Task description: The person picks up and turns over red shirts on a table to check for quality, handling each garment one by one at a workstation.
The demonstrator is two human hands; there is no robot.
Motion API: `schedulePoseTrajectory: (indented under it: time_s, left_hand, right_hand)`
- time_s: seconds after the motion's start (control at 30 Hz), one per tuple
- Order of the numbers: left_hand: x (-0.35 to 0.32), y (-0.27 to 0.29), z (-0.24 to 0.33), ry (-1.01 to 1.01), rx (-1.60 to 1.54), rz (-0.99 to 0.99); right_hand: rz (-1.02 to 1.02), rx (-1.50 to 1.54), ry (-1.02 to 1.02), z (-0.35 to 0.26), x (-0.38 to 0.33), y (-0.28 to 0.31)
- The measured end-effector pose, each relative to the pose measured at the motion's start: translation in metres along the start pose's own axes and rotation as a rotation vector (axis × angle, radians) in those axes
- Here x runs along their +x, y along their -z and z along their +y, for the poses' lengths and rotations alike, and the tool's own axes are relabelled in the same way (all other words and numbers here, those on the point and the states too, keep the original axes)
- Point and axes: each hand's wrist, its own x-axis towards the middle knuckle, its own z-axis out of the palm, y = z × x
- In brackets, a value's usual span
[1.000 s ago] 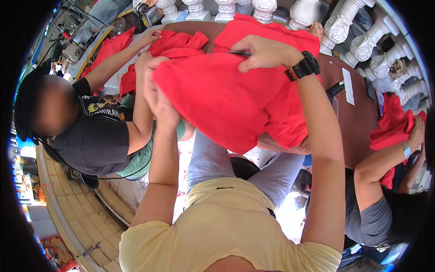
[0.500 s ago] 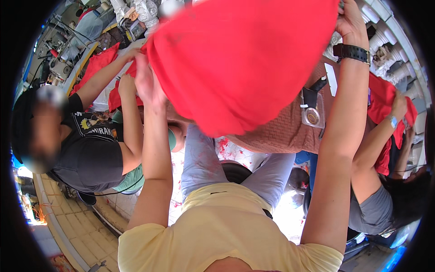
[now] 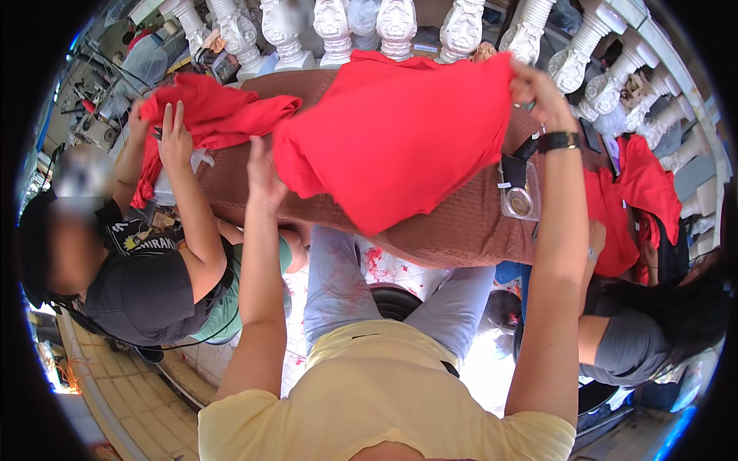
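A wide piece of red cloth (image 3: 400,146) is spread between my two hands above the brown-covered table (image 3: 477,242). My right hand (image 3: 542,94), with a dark-strapped watch on its wrist, grips the cloth's upper right corner. At the left edge of the cloth is my left hand (image 3: 265,175), its blurred fingers closed on the fabric. The cloth's lower corner hangs toward my lap, and its far part seems to lie on the table.
To my left, a co-worker holds another red cloth (image 3: 207,115); a second person sits at right beside more red cloth (image 3: 615,219). A clear case (image 3: 520,201) lies near my right forearm. White balusters (image 3: 397,31) line the table's far side.
The red cloth has come down from high in front of me and lies lower over the table. My right hand has moved down and left. The left co-worker has raised their cloth.
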Motion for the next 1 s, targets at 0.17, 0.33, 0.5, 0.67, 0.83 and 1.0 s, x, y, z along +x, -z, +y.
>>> schedulePoseTrajectory:
  time_s: [0.17, 0.33, 0.5, 0.67, 0.83, 1.0]
  left_hand:
    - [0.020, 0.100, -0.069, -0.233, 0.924, 0.284]
    - [0.020, 0.120, -0.074, -0.326, 1.254, 0.373]
    - [0.022, 0.132, -0.063, -0.331, 1.253, 0.394]
    - [0.027, 0.114, -0.058, -0.459, 1.200, 0.281]
    - [0.018, 0.014, -0.004, -0.966, 0.743, 0.125]
    - [0.002, -0.055, 0.090, -1.383, 0.770, 0.289]
  right_hand:
    - [0.227, -0.672, -0.031, 0.139, 0.003, 0.045]
    - [0.340, -1.197, -0.028, 0.189, -0.030, 0.024]
    - [0.281, -1.310, -0.117, 0.214, -0.056, -0.002]
    - [0.342, -1.279, -0.060, 0.229, -0.060, -0.003]
    - [0.474, -0.682, 0.219, 0.164, -0.037, 0.041]
    - [0.527, -0.171, 0.540, 0.010, -0.076, -0.001]
